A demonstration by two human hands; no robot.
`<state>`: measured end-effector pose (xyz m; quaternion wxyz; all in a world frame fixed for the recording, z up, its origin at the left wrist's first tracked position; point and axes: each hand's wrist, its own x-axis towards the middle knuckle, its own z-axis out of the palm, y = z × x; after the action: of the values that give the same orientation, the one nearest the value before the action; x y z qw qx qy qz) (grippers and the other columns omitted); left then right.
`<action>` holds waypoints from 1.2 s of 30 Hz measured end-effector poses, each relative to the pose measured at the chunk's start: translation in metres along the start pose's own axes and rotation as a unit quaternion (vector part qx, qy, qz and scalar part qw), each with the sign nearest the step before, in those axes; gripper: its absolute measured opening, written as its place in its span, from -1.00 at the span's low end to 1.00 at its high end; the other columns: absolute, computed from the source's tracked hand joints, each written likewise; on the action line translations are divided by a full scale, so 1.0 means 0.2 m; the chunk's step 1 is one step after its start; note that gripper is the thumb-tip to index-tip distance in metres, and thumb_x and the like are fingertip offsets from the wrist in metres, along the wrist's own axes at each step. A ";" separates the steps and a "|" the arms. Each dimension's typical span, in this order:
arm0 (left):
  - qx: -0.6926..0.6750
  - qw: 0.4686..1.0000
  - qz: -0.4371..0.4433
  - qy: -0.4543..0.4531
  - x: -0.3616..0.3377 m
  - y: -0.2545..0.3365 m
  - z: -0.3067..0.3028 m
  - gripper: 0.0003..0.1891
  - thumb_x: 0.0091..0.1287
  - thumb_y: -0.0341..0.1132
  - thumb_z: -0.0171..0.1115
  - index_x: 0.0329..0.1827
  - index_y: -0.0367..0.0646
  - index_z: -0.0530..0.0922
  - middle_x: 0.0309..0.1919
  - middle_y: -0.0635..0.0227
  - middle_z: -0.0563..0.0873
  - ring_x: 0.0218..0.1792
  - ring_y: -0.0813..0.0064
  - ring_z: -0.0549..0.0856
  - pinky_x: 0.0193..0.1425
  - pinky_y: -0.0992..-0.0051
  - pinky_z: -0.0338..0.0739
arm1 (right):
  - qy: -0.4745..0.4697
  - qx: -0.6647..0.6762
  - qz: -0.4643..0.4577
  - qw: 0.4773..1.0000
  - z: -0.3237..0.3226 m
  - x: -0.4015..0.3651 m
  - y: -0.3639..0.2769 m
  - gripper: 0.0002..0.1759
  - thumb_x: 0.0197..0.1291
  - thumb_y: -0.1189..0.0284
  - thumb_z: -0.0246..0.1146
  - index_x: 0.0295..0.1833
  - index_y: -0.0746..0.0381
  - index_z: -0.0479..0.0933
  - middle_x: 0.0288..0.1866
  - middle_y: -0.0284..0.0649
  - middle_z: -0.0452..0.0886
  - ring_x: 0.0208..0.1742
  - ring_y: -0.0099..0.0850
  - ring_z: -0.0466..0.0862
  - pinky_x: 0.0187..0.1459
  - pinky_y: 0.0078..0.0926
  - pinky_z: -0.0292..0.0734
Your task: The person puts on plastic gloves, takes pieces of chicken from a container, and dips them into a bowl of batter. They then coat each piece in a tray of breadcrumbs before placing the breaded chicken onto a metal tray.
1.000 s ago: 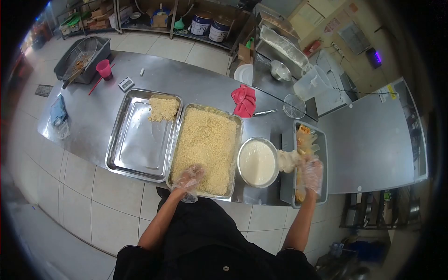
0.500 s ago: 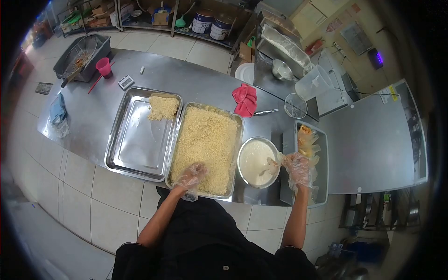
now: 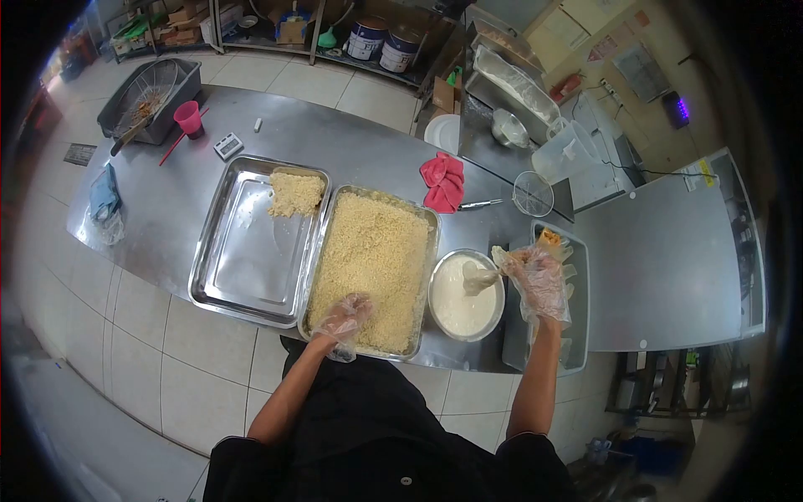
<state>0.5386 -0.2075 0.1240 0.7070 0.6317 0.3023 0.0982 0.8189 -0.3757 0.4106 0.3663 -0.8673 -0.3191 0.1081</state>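
Observation:
My left hand [image 3: 350, 315], in a clear plastic glove, rests with loose, parted fingers on the pale crumbs [image 3: 368, 251] at the near end of a metal tray [image 3: 433, 251]. Over a metal bowl [image 3: 434, 311] of creamy white batter [image 3: 462, 309], my gloved right hand [image 3: 539, 276] is closed on a batter-coated piece [image 3: 479, 280] of food, whose kind the coating hides. To the left, a second metal tray [image 3: 251, 259] holds crumb-coated food [image 3: 296, 194] in its far right corner.
At my right stands a grey tub [image 3: 580, 335] with orange-yellow pieces [image 3: 549, 239] inside. Beyond the bowl lie a red cloth [image 3: 442, 181] and a round strainer [image 3: 533, 194]. A timer [image 3: 227, 146], a pink cup [image 3: 189, 120] and a dark bin [image 3: 180, 92] are at the far left.
My right hand has risen from the batter, lifting the coated piece slightly up and away from me. My left hand has stayed on the crumbs.

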 end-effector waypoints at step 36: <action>0.459 0.887 -0.044 0.031 0.11 -0.09 -0.07 -0.05 0.16 0.04 0.39 0.48 -0.45 0.24 0.23 -0.24 0.57 0.28 -0.10 0.56 0.34 0.13 0.48 | -0.222 -0.055 -0.033 0.973 1.41 -0.35 0.43 -0.11 -0.02 0.22 0.49 0.37 0.44 0.35 0.13 0.26 0.57 0.22 0.13 0.56 0.24 -0.07 0.48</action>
<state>0.5439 -0.1872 0.0993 0.3317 0.8687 0.3623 -0.0631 0.6870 -0.3046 0.1464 0.2413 -0.8296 -0.4265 0.2676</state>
